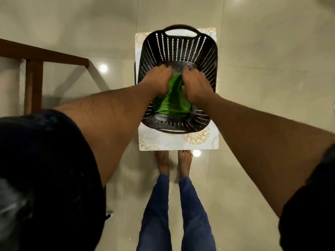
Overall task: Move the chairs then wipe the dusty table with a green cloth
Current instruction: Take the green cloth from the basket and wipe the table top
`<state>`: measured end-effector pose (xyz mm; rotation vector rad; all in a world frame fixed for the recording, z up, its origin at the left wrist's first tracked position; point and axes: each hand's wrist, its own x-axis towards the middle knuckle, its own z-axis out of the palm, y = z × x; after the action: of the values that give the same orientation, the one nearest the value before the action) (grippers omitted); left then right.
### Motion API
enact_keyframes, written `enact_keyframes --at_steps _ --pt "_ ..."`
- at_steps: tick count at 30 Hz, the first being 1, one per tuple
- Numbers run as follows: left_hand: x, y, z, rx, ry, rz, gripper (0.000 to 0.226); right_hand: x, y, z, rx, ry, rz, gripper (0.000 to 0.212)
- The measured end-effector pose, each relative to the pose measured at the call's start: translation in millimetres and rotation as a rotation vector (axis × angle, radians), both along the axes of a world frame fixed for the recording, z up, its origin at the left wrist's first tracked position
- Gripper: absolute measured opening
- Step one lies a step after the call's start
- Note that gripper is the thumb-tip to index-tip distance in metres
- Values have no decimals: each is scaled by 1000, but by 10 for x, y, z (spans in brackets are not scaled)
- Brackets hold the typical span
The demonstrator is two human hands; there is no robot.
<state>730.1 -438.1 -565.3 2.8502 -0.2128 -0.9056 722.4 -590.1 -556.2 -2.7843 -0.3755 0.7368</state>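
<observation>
Left hand: reaches down into the black slotted plastic basket; its grip is curled onto the left edge of the green cloth, seemingly to gather it up.
Right hand: goes in alongside, grip curled over the cloth's right edge; the fingertips are blurred, so how firmly either hand pinches is hard to tell.
Why two hands: the basket walls are tall and the cloth lies low, so taking it from both sides probably lifts it out without snagging on the slots.
Green cloth, place: inside the basket, at the near side of the bottom, between the two hands and partly hidden under them.
Green cloth, look: bright green, soft fabric, folded or bunched into a rough flat rectangle with creases running along it; it looks dry, though this is a judgement only.
Basket, place: it stands upright on a small white surface with gold leaf patterns, probably so that it can be reached without bending to the floor; its far handle loop shows at the top.
Dark brown wooden frame: stands to the left, well apart from the basket; whether it is the dusty table or a chair I cannot tell.
Stage: fetching the cloth, by my reading; wiping is not yet begun.
Bare feet: planted just beside the near edge of the white surface, on the glossy pale tiled floor.
</observation>
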Motion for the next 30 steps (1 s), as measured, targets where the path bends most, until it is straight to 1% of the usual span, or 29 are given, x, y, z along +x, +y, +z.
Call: enact_keyframes --at_steps 2,4,7,8,9,11,12,13,15,16,17,19,20,21,22,24,25,27,28,30 --pt "-27 6 -110 46 -44 -18 58 -19 41 -85 -38 -6 6 58" --pt "-44 -5 -137 68 -98 -4 54 -50 60 -132 -79 -36 4 63" --pt "-56 -40 -104 40 -148 35 21 -70 80 -167 -105 -54 -23 77" --pt "-80 -49 -83 1 -176 59 13 -80 83 -171 -108 -43 -34 78" --pt "-106 -51 -47 -55 -205 86 15 -84 88 -163 -107 -33 -42 75" --pt "-190 -44 63 -203 -186 176 32 -95 92 -67 -110 -34 -45 65" --pt "-239 -34 135 -277 -152 233 36 -94 86 17 -116 -44 -41 60" --pt "-299 -24 179 -331 -112 303 33 -107 79 109 -108 -51 -46 56" --pt "-400 33 387 -443 -74 502 15 -130 56 415 -48 -50 -59 59" --pt "-440 64 526 -509 -77 608 13 -144 33 606 -10 -52 -63 59" --pt "-467 84 701 -560 -84 686 14 -158 4 813 35 -56 -55 54" --pt "-560 108 1162 -644 -88 814 19 -198 -35 1283 135 -43 -80 33" --pt "-609 121 1438 -697 -102 886 20 -193 -69 1531 187 -22 -117 22" --pt "-645 139 1697 -769 -108 967 22 -173 -121 1779 257 5 -181 16" --pt "-656 159 1988 -872 -111 1046 21 -139 -169 2036 341 28 -256 15" --pt "-636 217 2567 -1107 -61 1212 12 -88 -245 2570 563 81 -387 16" --pt "-634 248 2859 -1212 -28 1285 8 -92 -250 2861 710 143 -464 14" --pt "-647 300 3368 -1422 -5 1371 9 -120 -193 3419 1005 287 -628 6" --pt "-642 308 3555 -1505 -4 1383 12 -137 -138 3623 1109 355 -683 6" --pt "-664 361 3874 -1548 3 1398 22 -178 11 3975 1202 499 -704 22"
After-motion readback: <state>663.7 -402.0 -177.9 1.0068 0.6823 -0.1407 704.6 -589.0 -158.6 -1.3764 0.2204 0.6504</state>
